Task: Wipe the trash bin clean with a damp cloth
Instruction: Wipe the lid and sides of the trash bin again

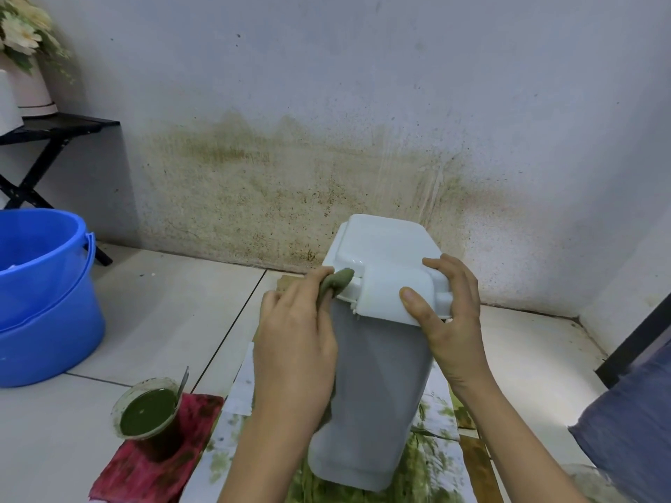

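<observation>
Your left hand (294, 343) pinches the cloth (336, 281) against the lid (385, 255) edge; your right hand (454, 317) clasps the lid's near corner. The bin (377, 386) stands on stained paper on the floor. Light, stiff, probably slick plastic: keep bracing at the lid.

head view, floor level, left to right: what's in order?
blue bucket → cup of green liquid → left hand holding the cloth → gray trash bin → right hand on the white lid
</observation>
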Available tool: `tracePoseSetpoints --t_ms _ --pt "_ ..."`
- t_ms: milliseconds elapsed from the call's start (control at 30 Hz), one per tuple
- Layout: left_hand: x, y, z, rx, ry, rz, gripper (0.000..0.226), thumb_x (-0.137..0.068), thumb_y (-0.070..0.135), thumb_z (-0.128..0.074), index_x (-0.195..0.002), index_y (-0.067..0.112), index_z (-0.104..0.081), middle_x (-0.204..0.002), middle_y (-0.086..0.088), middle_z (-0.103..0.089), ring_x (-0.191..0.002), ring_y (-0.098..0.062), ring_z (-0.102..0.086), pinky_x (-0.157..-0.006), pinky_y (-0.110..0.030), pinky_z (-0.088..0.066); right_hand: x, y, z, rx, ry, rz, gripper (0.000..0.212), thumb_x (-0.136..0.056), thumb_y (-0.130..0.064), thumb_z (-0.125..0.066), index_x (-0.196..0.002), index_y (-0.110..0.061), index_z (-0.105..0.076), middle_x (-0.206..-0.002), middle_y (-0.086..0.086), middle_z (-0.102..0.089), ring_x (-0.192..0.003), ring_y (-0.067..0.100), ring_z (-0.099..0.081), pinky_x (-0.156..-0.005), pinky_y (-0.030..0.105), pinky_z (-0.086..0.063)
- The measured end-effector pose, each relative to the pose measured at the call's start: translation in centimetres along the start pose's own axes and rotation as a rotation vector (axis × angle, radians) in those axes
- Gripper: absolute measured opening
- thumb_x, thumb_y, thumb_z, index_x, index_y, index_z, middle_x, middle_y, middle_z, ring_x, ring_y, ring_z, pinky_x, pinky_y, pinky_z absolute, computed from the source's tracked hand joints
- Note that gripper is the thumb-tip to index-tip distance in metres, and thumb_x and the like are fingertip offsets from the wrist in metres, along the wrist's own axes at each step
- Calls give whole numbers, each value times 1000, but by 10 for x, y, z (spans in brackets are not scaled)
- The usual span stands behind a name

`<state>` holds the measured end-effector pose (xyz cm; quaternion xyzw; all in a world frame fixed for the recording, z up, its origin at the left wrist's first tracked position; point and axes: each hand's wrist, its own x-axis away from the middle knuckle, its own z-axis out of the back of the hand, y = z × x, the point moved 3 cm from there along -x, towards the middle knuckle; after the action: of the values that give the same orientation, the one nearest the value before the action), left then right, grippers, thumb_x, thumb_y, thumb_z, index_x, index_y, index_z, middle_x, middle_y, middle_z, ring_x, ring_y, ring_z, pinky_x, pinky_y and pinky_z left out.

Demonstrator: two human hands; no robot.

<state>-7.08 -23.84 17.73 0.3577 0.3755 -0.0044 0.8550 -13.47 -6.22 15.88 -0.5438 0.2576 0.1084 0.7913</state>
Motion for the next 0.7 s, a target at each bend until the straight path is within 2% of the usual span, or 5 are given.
tracePoseSetpoints --t_ms 200,367,467,600,700 --pt "17 0 -26 33 60 -37 43 -83 0 -56 -119 21 -61 -111 0 -57 -96 -20 -54 -72 -24 -44 -5 -1 0 -2 3 -3 51 -61 -65 -57 -108 -48 -48 -131 -15 -40 -130 8 -34 -109 46 -33" --pt "25 -10 -25 -196 55 -109 66 -63 -19 -58 -116 20 -65 -112 -4 -59 -90 -23 -46 -55 -22 -39 0 1 0 5 2 -1 51 -61 -65 -57 -108 -48 -48 -131 -16 -39 -130 8 -35 -108 46 -34" --pt "25 -25 -17 -310 31 -33 60 -61 -19 -58 -107 19 -68 -113 -7 -58 -88 -26 -44 -51 -25 -33 -3 -1 0 10 3 -10 52 -59 -67 -57 -107 -49 -48 -133 -13 -39 -130 10 -35 -109 47 -33" --pt "4 -35 -12 0 234 5 33 -88 2 -59 -119 13 -62 -115 -5 -54 -100 -20 -51 -79 -20 -41 -10 -3 -3 3 23 -2 54 -59 -67 -57 -108 -43 -50 -132 -11 -40 -129 10 -36 -109 47 -33" --pt "-3 -25 -44 309 243 48 43 -96 23 -43 -137 8 -42 -134 1 -42 -124 -7 -39 -105 -11 -26 -14 -1 -5 -1 23 -3 61 -60 -66 -56 -112 -34 -53 -131 -9 -41 -128 10 -36 -109 44 -34"
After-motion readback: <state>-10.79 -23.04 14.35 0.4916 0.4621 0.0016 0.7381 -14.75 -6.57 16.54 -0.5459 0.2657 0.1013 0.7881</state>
